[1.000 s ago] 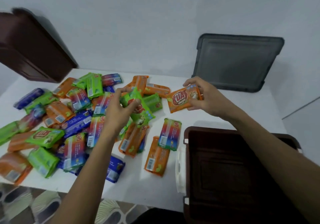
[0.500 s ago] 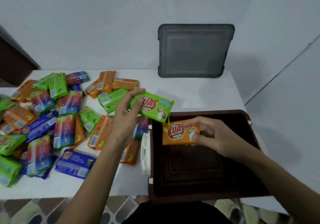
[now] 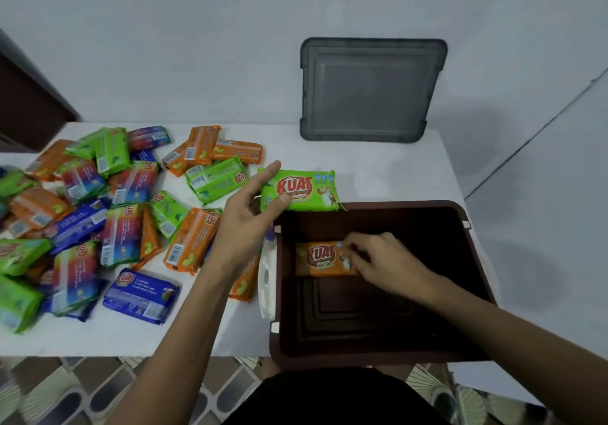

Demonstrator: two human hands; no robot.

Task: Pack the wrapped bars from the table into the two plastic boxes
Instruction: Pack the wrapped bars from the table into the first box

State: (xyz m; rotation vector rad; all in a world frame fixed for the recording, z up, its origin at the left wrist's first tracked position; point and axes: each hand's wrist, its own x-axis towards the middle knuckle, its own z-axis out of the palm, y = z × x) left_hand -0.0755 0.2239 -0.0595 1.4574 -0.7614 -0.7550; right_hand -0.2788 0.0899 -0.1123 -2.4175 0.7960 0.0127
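Packing has barely started. The brown box (image 3: 473, 280) sits at the near right corner of the tabletop (image 3: 378, 168), and the only thing inside it is one orange bar (image 3: 320, 258) lying flat at the back left of the floor. The right hand (image 3: 383, 262) is down in the box with its fingertips pinching the right end of that bar, so my guess is it's just being set in place, not fully let go.

The left hand (image 3: 245, 217) is holding a green bar (image 3: 301, 191) just above the far left corner of the box rim. Thumb on the front of the wrapper, fingers behind it, index finger sticking up past the top edge. Looks like that one goes in next.

Everything else is still to do. The pile of wrapped bars (image 3: 108, 207) is spread all over the left half of the tabletop: orange, green, blue and some multicoloured ones, many overlapping, a few right up against the box's left wall. Dozens, I'd say, and none sorted.

I only see one box for sure. There's a grey lid (image 3: 371, 92) or tray thing propped against the wall behind the table, and I can't tell if that's the second box or just a cover.
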